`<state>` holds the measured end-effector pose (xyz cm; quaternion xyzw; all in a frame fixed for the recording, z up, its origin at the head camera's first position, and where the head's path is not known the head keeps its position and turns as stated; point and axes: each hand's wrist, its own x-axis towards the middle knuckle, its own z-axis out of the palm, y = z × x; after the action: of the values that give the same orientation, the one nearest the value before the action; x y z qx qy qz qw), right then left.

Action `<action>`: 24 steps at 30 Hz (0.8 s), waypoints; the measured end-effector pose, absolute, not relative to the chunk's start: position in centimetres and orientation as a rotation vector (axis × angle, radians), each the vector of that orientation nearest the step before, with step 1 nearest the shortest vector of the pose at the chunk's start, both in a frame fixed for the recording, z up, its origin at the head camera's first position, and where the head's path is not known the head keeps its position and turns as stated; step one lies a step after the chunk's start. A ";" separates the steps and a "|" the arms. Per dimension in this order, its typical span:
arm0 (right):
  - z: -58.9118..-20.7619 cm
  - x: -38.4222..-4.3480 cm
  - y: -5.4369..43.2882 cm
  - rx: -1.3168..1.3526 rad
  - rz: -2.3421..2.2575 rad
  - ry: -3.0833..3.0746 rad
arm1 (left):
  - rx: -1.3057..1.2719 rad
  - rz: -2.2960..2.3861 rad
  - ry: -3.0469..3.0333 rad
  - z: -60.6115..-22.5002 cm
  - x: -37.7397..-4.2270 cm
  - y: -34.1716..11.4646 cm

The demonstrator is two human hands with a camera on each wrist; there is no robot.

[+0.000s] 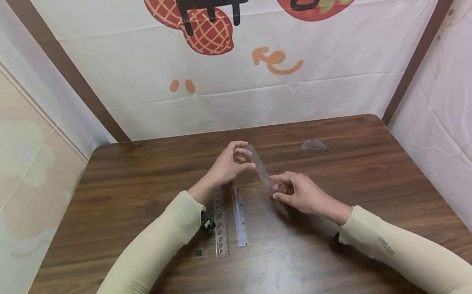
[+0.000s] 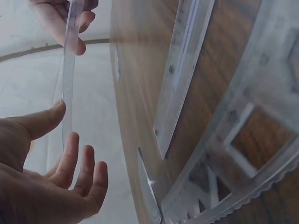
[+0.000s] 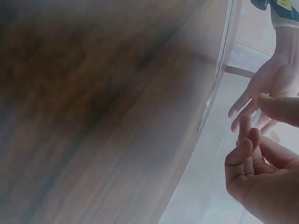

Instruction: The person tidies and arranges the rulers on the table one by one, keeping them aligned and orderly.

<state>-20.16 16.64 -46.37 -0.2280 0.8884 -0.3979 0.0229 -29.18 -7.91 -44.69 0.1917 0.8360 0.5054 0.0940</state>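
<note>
A clear ruler (image 1: 260,166) is held up at a slant above the table between both hands. My left hand (image 1: 228,165) has its thumb and fingers at the far end; in the left wrist view the thumb touches the ruler (image 2: 68,84) and the other fingers are bent loosely. My right hand (image 1: 301,192) pinches the near end between thumb and curled fingers. Below the left wrist lie a clear stencil ruler (image 1: 219,233) with cut-out shapes and a narrower ruler (image 1: 240,219) with a blue strip, side by side and apart.
A clear protractor (image 1: 313,145) lies at the back right of the brown wooden table (image 1: 313,269). Left of the stencil ruler is a small clear piece (image 1: 199,253) with a dark mark, partly hidden by the arm. Printed cloth walls (image 1: 334,63) surround the table.
</note>
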 end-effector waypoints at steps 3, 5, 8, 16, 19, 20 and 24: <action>-46.3 -19.7 16.5 -0.712 -1.205 2.771 | 0.567 1.518 2.477 -44.9 -28.9 -8.0; -46.3 -19.3 16.4 -0.719 -1.180 2.779 | 0.557 1.522 2.476 -45.0 -28.6 -8.2; -46.4 -19.1 16.4 -0.738 -1.151 2.787 | 0.550 1.517 2.479 -45.1 -28.1 -8.4; -46.4 -18.5 16.2 -0.784 -1.156 2.793 | 0.561 1.425 2.504 -44.7 -27.5 -9.3; -46.5 -18.2 16.1 -0.809 -1.167 2.785 | 0.576 1.372 2.522 -44.9 -27.4 -9.6; -46.5 -18.1 16.0 -0.808 -1.170 2.782 | 0.580 1.364 2.522 -45.0 -27.3 -9.7; -46.4 -17.7 15.9 -0.825 -1.182 2.776 | 0.592 1.369 2.503 -45.1 -27.0 -9.9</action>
<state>-17.66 15.88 -46.40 -0.2638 0.8874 -0.3780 0.0068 -26.96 -9.93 -45.08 0.2019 0.8535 0.4668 0.1137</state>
